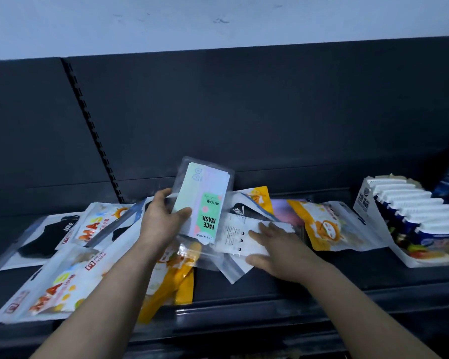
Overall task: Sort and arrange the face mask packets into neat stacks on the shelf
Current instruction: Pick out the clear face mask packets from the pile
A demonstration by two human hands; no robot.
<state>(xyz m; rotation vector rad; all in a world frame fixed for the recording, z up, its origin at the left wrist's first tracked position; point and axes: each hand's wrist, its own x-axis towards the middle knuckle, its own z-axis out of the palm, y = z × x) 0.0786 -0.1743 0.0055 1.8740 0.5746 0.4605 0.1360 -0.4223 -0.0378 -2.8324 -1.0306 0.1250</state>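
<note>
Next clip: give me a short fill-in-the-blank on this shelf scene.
The left hand holds the clear packet whose green label reads FACE ____.
The right hand lies flat on the printed packet, coloured ____.
The display box stands at the ____ end of the shelf.
Missing: MASK; white; right.

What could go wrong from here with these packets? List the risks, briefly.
1. The left hand grips the FACE MASK packet by one side only, so it could slip.
2. The yellow packet reaches the front edge of the shelf. It might fall if the right hand, flat on the white packet, shifts the pile.
</note>
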